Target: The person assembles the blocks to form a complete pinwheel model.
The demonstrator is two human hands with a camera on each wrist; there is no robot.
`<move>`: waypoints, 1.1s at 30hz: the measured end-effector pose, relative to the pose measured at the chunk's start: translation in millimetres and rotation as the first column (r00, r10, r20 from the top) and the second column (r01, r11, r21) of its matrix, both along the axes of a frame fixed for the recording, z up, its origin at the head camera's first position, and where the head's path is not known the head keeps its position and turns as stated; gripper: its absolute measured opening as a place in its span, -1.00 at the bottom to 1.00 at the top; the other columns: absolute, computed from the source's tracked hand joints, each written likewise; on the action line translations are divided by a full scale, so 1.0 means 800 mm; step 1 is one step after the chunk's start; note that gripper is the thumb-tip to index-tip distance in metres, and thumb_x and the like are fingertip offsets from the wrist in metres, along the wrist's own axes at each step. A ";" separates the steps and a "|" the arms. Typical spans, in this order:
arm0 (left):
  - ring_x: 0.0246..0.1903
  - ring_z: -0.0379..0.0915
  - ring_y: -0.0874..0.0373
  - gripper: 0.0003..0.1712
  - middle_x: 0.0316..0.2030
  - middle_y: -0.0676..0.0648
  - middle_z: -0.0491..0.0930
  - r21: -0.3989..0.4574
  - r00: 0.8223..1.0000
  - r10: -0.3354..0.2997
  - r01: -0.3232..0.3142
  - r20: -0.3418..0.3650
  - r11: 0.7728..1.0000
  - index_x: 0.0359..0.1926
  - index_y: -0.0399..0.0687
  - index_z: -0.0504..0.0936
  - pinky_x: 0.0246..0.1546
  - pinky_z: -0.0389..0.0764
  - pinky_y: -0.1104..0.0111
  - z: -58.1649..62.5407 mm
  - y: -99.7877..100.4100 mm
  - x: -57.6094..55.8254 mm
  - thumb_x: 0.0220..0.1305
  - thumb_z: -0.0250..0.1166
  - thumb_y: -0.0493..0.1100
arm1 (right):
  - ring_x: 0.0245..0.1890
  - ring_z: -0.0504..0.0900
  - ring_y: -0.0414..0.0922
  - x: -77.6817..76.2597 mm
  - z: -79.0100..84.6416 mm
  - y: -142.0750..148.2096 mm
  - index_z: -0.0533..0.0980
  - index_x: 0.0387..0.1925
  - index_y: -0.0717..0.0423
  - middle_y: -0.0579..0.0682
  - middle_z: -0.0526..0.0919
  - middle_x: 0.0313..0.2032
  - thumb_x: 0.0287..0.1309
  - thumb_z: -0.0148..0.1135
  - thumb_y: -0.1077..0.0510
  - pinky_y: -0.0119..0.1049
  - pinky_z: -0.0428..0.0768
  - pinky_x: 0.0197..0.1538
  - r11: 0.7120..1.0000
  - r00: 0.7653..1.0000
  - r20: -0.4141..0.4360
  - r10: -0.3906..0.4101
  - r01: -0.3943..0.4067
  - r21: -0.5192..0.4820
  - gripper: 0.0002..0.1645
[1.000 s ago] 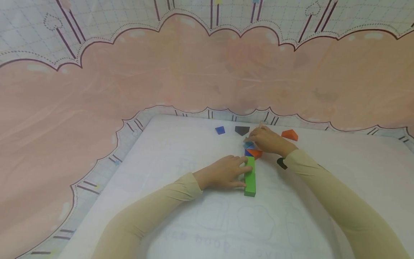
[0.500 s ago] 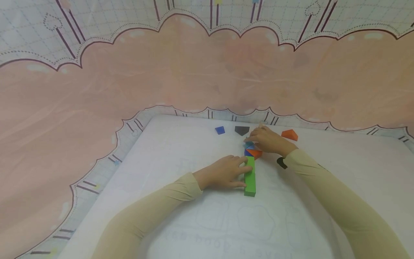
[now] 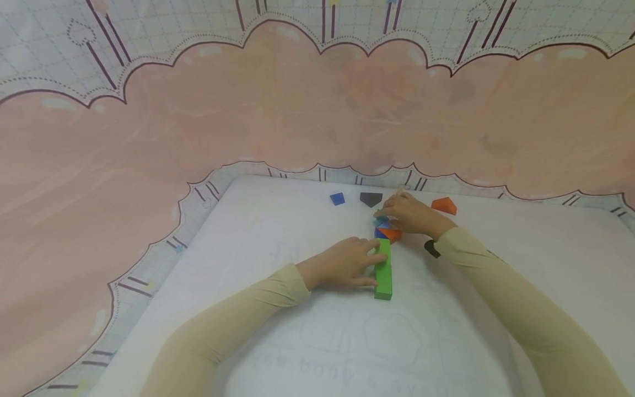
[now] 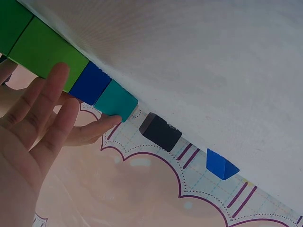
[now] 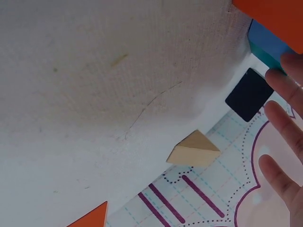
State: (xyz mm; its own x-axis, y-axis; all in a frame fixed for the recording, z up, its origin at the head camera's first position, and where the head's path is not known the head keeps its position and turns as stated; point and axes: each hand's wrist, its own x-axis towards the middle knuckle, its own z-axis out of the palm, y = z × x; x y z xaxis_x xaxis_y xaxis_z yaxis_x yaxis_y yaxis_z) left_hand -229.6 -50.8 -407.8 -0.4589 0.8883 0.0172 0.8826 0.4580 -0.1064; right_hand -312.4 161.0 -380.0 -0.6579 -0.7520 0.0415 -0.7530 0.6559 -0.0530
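Nearest us, pale mirrored lettering [image 3: 322, 369] shows on the smooth white tabletop [image 3: 268, 220], with broad bare room along the near side. Here's the near end of the row: two long green blocks [image 3: 383, 281] end to end. The left hand [image 3: 342, 263] comes in from the left, open, fingers spread and touching them, with plenty of white between that forearm and the table's left edge. Moving up, a navy-blue block [image 3: 380, 234] follows, an orange angular piece [image 3: 392, 235] against it and jutting right, then a teal block [image 3: 382, 219] at the far end. The right hand [image 3: 409, 212] has fairly straight fingers there, one touching the teal; whether the thumb pinches, I can't tell. Under that wrist, a black piece [image 3: 432, 248] sits partly hidden; beyond the forearm, the right side lies wide. Only a slim gap past the teal, then a charcoal five-sided block [image 3: 371, 199], a small blue prism [image 3: 337, 198] to its left, a bare-wood-coloured prism [image 5: 194, 149] right by the far edge, an orange block [image 3: 444, 205] further right. Behind them all, a pink-and-white patterned sheet [image 3: 317, 110] borders that edge.
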 end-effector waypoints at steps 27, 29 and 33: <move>0.10 0.41 0.09 -0.38 0.21 -0.12 0.33 0.009 1.000 0.004 -0.004 0.010 1.000 0.21 0.12 0.32 0.17 0.42 0.23 0.002 0.000 0.000 0.26 0.04 0.31 | 0.12 0.48 0.11 0.000 -0.001 0.003 0.51 0.10 0.00 0.12 0.58 0.04 -0.04 0.41 0.19 0.19 0.29 0.27 1.000 0.998 -0.064 -0.005 0.007 0.029 -0.42; 0.08 0.42 0.09 -0.38 0.20 -0.12 0.34 0.007 1.000 0.003 -0.003 0.004 1.000 0.20 0.12 0.32 0.15 0.43 0.24 0.002 0.000 0.000 0.26 0.04 0.31 | 0.14 0.46 0.12 0.001 0.000 0.006 0.49 0.11 0.00 0.13 0.55 0.06 -0.04 0.41 0.18 0.20 0.27 0.28 1.000 0.997 -0.075 -0.010 0.012 0.029 -0.40; 0.06 0.43 0.10 -0.39 0.20 -0.11 0.35 0.004 1.000 0.007 -0.007 0.001 1.000 0.20 0.12 0.32 0.13 0.44 0.25 0.002 0.000 0.001 0.25 0.05 0.31 | 0.19 0.41 0.15 0.002 0.002 0.016 0.46 0.13 0.01 0.15 0.51 0.10 -0.04 0.40 0.20 0.22 0.27 0.27 1.000 0.996 -0.085 -0.030 0.031 0.003 -0.38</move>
